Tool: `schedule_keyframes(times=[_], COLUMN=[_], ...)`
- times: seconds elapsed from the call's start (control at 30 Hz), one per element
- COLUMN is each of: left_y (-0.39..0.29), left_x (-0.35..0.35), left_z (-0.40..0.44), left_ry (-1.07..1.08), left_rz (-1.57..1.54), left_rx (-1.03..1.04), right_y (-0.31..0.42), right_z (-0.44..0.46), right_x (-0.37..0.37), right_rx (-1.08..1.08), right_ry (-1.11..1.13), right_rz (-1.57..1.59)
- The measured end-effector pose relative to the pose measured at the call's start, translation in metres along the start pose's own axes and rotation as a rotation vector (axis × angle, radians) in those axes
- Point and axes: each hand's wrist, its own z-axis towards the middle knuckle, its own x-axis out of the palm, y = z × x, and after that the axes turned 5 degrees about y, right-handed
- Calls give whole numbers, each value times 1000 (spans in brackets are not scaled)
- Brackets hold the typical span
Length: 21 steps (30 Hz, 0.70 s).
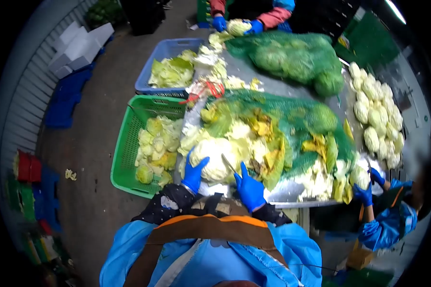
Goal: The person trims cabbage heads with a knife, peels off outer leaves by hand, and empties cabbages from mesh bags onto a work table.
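Observation:
A pale, trimmed cabbage (210,155) lies at the near edge of the metal table in front of me. My left hand (193,172), in a blue glove, grips its left side with thumb and fingers apart. In my blue-gloved right hand (250,189) is a knife (229,164), its blade pointing up and left beside the cabbage's right side. The handle is mostly hidden by my fingers. Loose leaves, some yellow and wilted (274,162), lie just right of the knife. Behind them a green net sack (297,112) holds more cabbages.
Left of the table, a green basket (122,158) and a blue crate (146,71) hold leaves. Another full net sack (292,57) lies farther back. Peeled cabbages (378,112) are piled right. Co-workers' gloved hands (256,27) hold cabbages at the far side and near right.

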Motion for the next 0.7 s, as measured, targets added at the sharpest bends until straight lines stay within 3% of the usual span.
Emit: schedule_keyframes(times=[0.1,0.2,0.33,0.43,0.53,0.7], left_y=[-6,-10,1,5,8,5], left_x=[8,16,3,3,-2,-6], left_z=[2,-1,4,2,7,3], left_ry=[52,-13,-1,16,46,71], left_rz=[91,-48,68,-40,7,-33], left_rx=[80,-20,37,-12,21,-40], right_y=[-4,3,-6,-3,4,-17], right_z=[2,9,-2,11,18,19], right_x=[-7,3,5,17,21,33], right_rx=[-8,7,18,3,127,51], right_ry=[7,-40,-152,-215,-94,-178], right_rz=[46,38,7,51,396,693])
